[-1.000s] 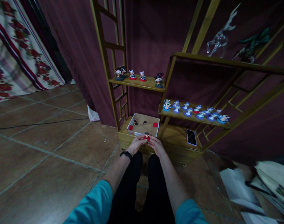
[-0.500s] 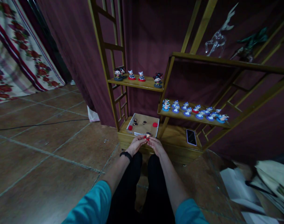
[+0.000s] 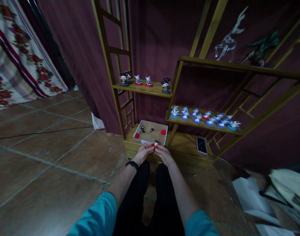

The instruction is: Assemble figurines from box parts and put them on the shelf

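- Figurine [image 3: 156, 144], head view: held upright at the near edge of the shallow box [image 3: 152, 137].
- Left hand [image 3: 143, 153] and right hand [image 3: 165, 154]: fingers closed on the figurine from either side.
- Red pieces [image 3: 163, 132]: one near the box's left edge, another near its right edge.

Black-haired figurine [image 3: 156, 144] tilted differently, view turned slightly right
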Demonstrator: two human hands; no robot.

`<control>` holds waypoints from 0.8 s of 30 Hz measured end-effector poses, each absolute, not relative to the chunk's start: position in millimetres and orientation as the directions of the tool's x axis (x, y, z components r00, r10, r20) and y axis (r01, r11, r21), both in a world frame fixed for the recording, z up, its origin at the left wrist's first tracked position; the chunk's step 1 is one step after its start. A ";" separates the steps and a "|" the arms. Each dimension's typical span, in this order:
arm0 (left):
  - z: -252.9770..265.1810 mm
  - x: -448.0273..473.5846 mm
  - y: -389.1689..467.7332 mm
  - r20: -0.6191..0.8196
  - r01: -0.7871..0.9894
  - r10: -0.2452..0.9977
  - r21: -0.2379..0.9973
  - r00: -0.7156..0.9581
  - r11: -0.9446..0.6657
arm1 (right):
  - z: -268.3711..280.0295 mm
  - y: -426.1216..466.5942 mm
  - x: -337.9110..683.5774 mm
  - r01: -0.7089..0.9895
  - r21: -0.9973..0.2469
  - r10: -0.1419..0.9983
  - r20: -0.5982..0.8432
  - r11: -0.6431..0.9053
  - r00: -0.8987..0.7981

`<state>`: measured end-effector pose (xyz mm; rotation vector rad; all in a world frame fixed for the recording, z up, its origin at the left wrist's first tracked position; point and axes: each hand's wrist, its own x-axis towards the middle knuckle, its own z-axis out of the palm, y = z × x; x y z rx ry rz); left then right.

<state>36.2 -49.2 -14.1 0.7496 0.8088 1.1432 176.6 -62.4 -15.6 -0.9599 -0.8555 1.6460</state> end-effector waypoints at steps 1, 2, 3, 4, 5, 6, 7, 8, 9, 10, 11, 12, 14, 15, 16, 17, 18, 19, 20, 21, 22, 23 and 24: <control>-13.6 35.9 -49.1 -0.172 -0.472 0.963 0.845 0.207 0.253 | -15.7 -62.1 176.6 -0.403 -0.882 0.967 -0.189 -0.243 -0.169; -13.4 35.6 -49.0 -0.179 -0.471 0.962 0.844 0.207 0.258 | -15.7 -62.0 176.7 -0.404 -0.882 0.969 -0.191 -0.241 -0.160; -13.3 35.4 -48.8 -0.182 -0.473 0.961 0.841 0.208 0.261 | -15.4 -62.0 176.7 -0.406 -0.882 0.970 -0.191 -0.238 -0.152; -13.4 35.2 -48.5 -0.183 -0.477 0.961 0.838 0.208 0.263 | -14.9 -62.2 176.8 -0.407 -0.883 0.971 -0.190 -0.234 -0.147; -13.7 35.0 -48.3 -0.184 -0.481 0.960 0.836 0.210 0.265 | -14.2 -62.5 176.8 -0.407 -0.884 0.972 -0.185 -0.230 -0.145; -14.2 34.9 -48.1 -0.181 -0.484 0.960 0.834 0.214 0.266 | -13.4 -63.0 176.7 -0.407 -0.886 0.973 -0.176 -0.222 -0.148; -14.7 34.7 -48.0 -0.177 -0.487 0.960 0.832 0.219 0.265 | -12.5 -63.5 176.6 -0.407 -0.888 0.975 -0.164 -0.212 -0.151; -15.3 34.6 -47.9 -0.171 -0.490 0.960 0.831 0.224 0.262 | -11.7 -64.1 176.4 -0.408 -0.891 0.977 -0.151 -0.202 -0.153; -15.8 34.5 -47.9 -0.162 -0.493 0.960 0.831 0.230 0.259 | -11.1 -64.5 176.2 -0.408 -0.892 0.978 -0.140 -0.192 -0.154; -16.3 34.4 -47.9 -0.155 -0.496 0.959 0.830 0.236 0.256 | -10.7 -64.8 176.0 -0.410 -0.893 0.979 -0.131 -0.184 -0.155; -16.8 34.4 -48.0 -0.149 -0.499 0.959 0.829 0.240 0.254 | -10.5 -64.9 175.8 -0.412 -0.893 0.980 -0.124 -0.179 -0.155; -17.2 34.3 -48.0 -0.145 -0.501 0.960 0.828 0.242 0.251 | -10.4 -65.0 175.6 -0.416 -0.892 0.981 -0.120 -0.174 -0.152; -18.0 34.3 -48.0 -0.141 -0.504 0.960 0.827 0.244 0.250 | -10.6 -65.0 175.5 -0.426 -0.889 0.982 -0.115 -0.169 -0.150; -18.3 34.3 -47.9 -0.140 -0.506 0.960 0.826 0.242 0.248 | -10.7 -65.1 175.6 -0.431 -0.886 0.982 -0.114 -0.168 -0.149; -18.5 34.3 -47.8 -0.137 -0.508 0.961 0.826 0.242 0.245 | -10.7 -65.2 175.7 -0.436 -0.884 0.982 -0.113 -0.168 -0.150; -18.7 34.3 -47.6 -0.133 -0.509 0.961 0.826 0.242 0.242 | -10.6 -65.4 176.0 -0.438 -0.883 0.982 -0.113 -0.170 -0.154; -18.8 34.2 -47.4 -0.130 -0.508 0.961 0.827 0.242 0.240 | -10.6 -65.5 176.3 -0.440 -0.881 0.981 -0.114 -0.174 -0.159; -18.8 34.2 -47.2 -0.129 -0.506 0.961 0.829 0.243 0.239 | -10.6 -65.6 176.6 -0.441 -0.879 0.979 -0.117 -0.179 -0.165; -18.8 34.1 -46.9 -0.128 -0.504 0.961 0.830 0.244 0.239 | -10.8 -65.7 176.9 -0.443 -0.878 0.978 -0.120 -0.184 -0.169; -18.7 34.0 -46.8 -0.132 -0.501 0.960 0.831 0.246 0.242 | -11.1 -65.6 177.2 -0.444 -0.876 0.977 -0.124 -0.190 -0.173; -18.5 33.9 -46.6 -0.137 -0.499 0.960 0.831 0.245 0.246 | -11.6 -65.4 177.4 -0.446 -0.874 0.976 -0.128 -0.195 -0.175; -18.3 33.7 -46.6 -0.145 -0.499 0.959 0.829 0.242 0.251 | -12.2 -65.1 177.6 -0.447 -0.872 0.976 -0.133 -0.198 -0.173; -18.1 33.6 -46.6 -0.153 -0.500 0.959 0.827 0.240 0.257 | -12.8 -64.9 177.6 -0.449 -0.871 0.976 -0.138 -0.200 -0.169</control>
